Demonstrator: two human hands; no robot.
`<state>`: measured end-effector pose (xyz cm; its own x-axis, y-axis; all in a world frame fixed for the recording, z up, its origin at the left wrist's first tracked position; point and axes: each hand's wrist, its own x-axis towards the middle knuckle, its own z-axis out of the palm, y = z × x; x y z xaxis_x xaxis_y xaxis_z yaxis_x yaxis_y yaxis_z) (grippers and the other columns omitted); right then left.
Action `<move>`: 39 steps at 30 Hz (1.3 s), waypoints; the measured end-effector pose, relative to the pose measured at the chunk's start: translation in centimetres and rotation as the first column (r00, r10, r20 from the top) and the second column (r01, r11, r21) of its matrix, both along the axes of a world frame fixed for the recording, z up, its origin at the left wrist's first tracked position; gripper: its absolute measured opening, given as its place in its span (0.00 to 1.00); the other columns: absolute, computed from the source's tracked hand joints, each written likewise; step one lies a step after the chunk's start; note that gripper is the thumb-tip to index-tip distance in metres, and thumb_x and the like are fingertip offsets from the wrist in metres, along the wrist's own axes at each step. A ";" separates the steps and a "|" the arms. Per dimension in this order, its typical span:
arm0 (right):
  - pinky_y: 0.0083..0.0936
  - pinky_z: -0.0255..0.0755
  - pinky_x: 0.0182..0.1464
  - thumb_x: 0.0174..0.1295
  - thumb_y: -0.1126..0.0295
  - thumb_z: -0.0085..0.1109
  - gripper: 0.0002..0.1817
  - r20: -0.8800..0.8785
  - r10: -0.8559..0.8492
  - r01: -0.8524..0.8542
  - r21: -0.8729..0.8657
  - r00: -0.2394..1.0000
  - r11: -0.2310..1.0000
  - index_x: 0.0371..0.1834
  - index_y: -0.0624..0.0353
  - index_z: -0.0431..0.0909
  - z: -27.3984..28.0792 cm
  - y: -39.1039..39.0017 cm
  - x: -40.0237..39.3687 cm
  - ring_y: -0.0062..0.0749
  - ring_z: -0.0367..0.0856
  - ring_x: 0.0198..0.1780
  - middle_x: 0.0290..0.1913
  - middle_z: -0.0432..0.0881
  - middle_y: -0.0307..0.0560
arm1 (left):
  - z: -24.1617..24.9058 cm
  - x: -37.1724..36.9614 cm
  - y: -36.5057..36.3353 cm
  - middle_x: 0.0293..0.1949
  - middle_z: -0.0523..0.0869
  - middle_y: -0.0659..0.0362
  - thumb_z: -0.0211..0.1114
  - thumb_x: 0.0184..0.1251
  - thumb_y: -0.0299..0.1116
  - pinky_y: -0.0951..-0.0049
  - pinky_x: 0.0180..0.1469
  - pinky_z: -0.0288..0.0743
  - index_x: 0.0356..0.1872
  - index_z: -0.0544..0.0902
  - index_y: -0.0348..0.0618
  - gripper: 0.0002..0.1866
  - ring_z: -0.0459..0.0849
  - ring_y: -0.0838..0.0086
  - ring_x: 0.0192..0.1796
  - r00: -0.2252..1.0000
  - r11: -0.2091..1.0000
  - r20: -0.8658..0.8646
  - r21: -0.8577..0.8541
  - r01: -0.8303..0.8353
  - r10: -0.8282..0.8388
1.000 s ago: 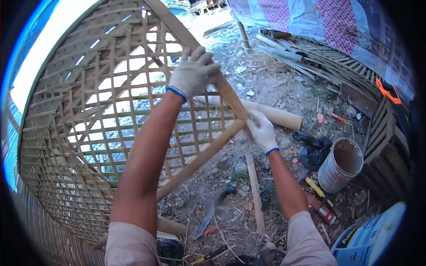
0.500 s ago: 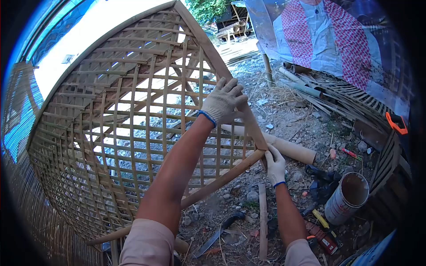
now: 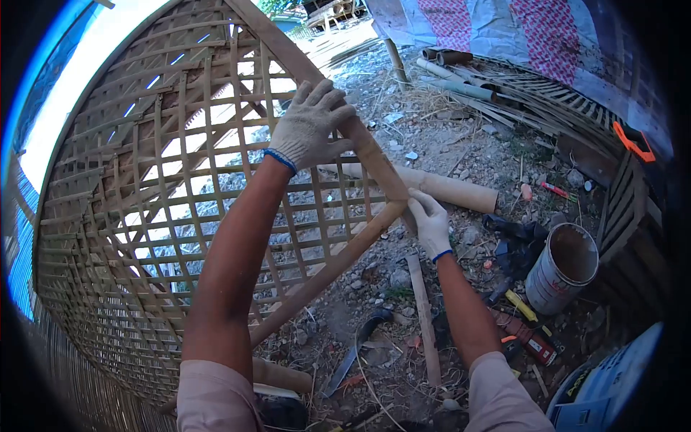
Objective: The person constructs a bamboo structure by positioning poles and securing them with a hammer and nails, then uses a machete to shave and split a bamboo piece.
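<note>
A large bamboo lattice panel [image 3: 194, 129] with a flat wooden frame stands tilted before me. My left hand [image 3: 308, 124], in a pale knitted glove with a blue cuff, is wrapped over the panel's side rail, fingers on top and thumb toward me. Lower down, my right hand [image 3: 430, 225], gloved too, grips the corner where the side rail [image 3: 374, 162] meets the bottom rail [image 3: 324, 273]. Part of its fingers is hidden behind that corner.
On the stony ground lie a bamboo pole [image 3: 453, 189], a wooden slat [image 3: 423, 317], a machete [image 3: 342, 371] and a yellow-handled tool [image 3: 521, 305]. A metal can [image 3: 561, 270] stands at right, near an orange-handled saw [image 3: 633, 142] and a slatted crate [image 3: 633, 216].
The panel and both hands appear further left and my left hand higher in view, partly as the camera has turned. Both hands keep their hold on the panel.
</note>
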<state>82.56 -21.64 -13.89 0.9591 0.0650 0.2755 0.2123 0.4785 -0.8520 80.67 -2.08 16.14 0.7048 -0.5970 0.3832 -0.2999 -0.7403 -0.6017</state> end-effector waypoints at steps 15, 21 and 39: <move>0.25 0.76 0.65 0.77 0.73 0.60 0.14 -0.028 -0.074 0.073 -0.010 0.997 0.997 0.61 0.66 0.85 -0.6 0.1 -0.3 0.26 0.84 0.60 0.58 0.88 0.45 | -0.3 -0.2 -0.4 0.73 0.76 0.59 0.73 0.66 0.60 0.47 0.87 0.52 0.69 0.81 0.59 0.33 0.64 0.59 0.82 0.994 0.992 0.040 0.073 -0.100 0.097; 0.27 0.74 0.69 0.77 0.75 0.59 0.15 -0.070 -0.088 0.090 0.023 0.994 0.996 0.62 0.67 0.82 0.0 0.2 -1.1 0.28 0.83 0.63 0.59 0.87 0.47 | -0.4 -0.4 -0.3 0.73 0.76 0.60 0.75 0.64 0.58 0.47 0.87 0.52 0.68 0.79 0.62 0.33 0.63 0.59 0.82 0.995 0.993 0.051 0.069 -0.092 0.088; 0.33 0.76 0.66 0.71 0.63 0.69 0.23 0.082 -0.251 0.262 -0.201 0.965 0.944 0.65 0.63 0.80 2.6 0.8 -1.7 0.37 0.82 0.62 0.63 0.82 0.51 | 0.1 -0.5 0.1 0.65 0.78 0.57 0.76 0.60 0.54 0.46 0.82 0.58 0.61 0.82 0.55 0.30 0.68 0.60 0.77 0.998 0.999 0.049 -0.022 0.036 -0.035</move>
